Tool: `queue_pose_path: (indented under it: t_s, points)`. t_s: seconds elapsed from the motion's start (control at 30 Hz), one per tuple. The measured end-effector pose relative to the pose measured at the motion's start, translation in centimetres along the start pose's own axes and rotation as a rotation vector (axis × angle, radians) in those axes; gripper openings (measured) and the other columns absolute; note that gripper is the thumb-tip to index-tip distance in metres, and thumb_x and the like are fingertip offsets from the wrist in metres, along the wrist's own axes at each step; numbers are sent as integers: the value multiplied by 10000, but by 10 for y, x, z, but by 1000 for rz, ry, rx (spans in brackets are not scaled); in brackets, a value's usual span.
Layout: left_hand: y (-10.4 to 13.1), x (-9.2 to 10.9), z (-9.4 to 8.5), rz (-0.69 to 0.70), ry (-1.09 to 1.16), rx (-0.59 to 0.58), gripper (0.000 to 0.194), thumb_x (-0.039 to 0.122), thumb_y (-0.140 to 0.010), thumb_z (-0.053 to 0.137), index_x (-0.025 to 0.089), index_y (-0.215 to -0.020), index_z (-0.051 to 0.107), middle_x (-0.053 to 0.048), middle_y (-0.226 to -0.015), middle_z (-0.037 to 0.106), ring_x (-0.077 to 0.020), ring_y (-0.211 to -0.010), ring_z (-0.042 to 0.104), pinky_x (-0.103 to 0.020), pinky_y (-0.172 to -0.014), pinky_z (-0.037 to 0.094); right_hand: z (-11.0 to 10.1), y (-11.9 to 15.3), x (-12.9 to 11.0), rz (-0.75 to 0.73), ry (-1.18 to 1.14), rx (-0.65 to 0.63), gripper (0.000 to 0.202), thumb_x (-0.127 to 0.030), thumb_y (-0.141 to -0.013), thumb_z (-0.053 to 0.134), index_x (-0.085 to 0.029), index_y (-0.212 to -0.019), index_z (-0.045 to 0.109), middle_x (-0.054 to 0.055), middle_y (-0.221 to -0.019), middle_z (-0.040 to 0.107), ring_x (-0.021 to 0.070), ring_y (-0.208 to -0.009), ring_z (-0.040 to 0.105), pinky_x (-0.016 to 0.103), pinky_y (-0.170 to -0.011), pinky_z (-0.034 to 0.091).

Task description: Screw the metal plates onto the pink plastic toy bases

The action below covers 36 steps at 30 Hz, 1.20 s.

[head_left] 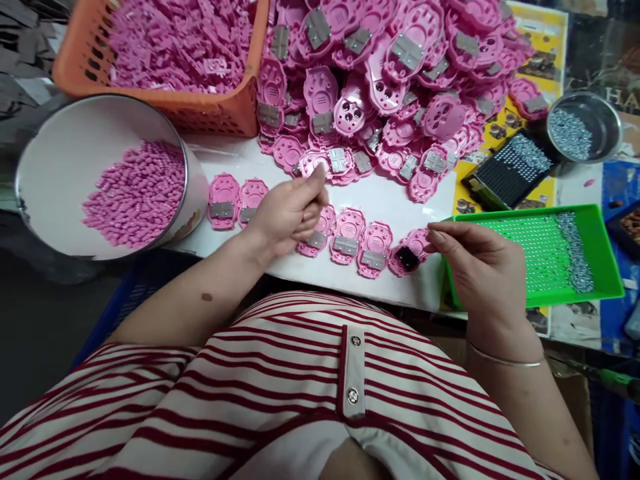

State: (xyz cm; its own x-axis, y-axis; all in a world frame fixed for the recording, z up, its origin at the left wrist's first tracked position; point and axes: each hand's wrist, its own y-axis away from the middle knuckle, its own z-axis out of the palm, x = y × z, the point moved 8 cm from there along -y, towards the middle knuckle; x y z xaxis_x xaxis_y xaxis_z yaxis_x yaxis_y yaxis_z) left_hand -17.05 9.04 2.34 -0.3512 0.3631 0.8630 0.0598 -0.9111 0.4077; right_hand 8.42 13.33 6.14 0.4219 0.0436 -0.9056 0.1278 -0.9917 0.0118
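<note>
A row of pink plastic casings point(347, 235) lies on the white table, most with a grey metal plate. The rightmost casing point(411, 252) bears a black square part instead. Above the row, my left hand point(293, 212) has its fingers curled together; what they hold, if anything, is hidden. My right hand point(475, 263) pinches thumb and forefinger beside the rightmost casing, near the left edge of the green tray point(525, 253); nothing can be made out between the fingertips. Behind the row rises a large heap of similar pink casings point(320, 93).
At left stand a white pot point(55, 180) with small pink pieces and an orange basket point(165, 107) of pink parts. At right are a black tray point(493, 180) and a steel bowl point(607, 127), both with small silvery pieces like those in the green tray.
</note>
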Motion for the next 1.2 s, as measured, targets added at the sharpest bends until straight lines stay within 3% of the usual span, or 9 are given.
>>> queue_pose_path:
  t_s: [0.07,0.13,0.27,0.57,0.7,0.83,0.93,1.03,1.2]
  points:
    - [-17,22,6,188,-339,-8,225,286,-961,564,184,-762,591,94,-494,312,-59,-421,288,-199,-457,295,8,-8,-10,-53,154,-87,135,-315,-762,761,-259,-883,781,15,-803,754,147,-715,671,311,-700,529]
    - [-35,36,27,387,-721,-44,164,196,-886,640,162,-728,610,45,-608,489,-87,-582,462,-254,-627,407,22,-22,-22,-131,327,-179,149,-306,-778,727,-248,-904,781,32,-856,762,173,-769,678,343,-756,523]
    - [-74,23,65,421,-1299,-89,83,223,-839,685,171,-775,676,-33,-793,618,-180,-787,579,-341,-753,436,57,-56,-22,-179,661,-380,174,-236,-801,639,-213,-907,776,58,-818,747,189,-738,652,369,-754,488]
    - [-100,16,86,525,-1535,-113,164,194,-863,617,188,-993,717,-90,-1006,683,-237,-942,631,-364,-786,453,87,-88,-9,-202,748,-400,215,-215,-787,612,-174,-929,768,85,-833,742,198,-736,629,363,-738,462]
    - [-87,27,83,625,-1519,-135,208,181,-874,634,190,-1064,719,-79,-1107,671,-233,-1047,616,-359,-884,460,76,-90,-12,-198,639,-357,230,-192,-768,595,-170,-912,773,78,-810,735,193,-741,621,373,-768,479]
    - [-46,29,87,823,-1527,-115,187,200,-942,564,165,-1044,716,-86,-1112,679,-238,-1066,617,-382,-931,472,42,-79,-18,-156,469,-246,228,-260,-779,611,-171,-921,766,58,-786,716,161,-698,594,355,-719,485]
    - [-2,-4,111,982,-1523,-436,268,353,-948,607,171,-1117,709,-97,-1212,691,-244,-1117,628,-416,-1000,476,13,-61,-14,-64,317,-159,225,-305,-760,672,-163,-917,750,52,-772,697,142,-657,575,333,-655,474]
    - [32,-37,125,1149,-1521,-613,412,467,-918,646,226,-1252,655,-56,-1391,619,-266,-1353,497,-544,-1219,248,-5,-43,-8,-26,215,-131,216,-328,-740,721,-172,-887,746,50,-812,709,142,-680,592,339,-683,490]
    - [41,-52,119,1217,-1532,-424,293,389,-961,604,272,-1222,668,2,-1294,688,-262,-1250,579,-633,-1196,252,-11,-35,-9,-207,425,-207,183,-365,-799,677,-221,-875,761,61,-934,723,207,-886,654,416,-881,518]
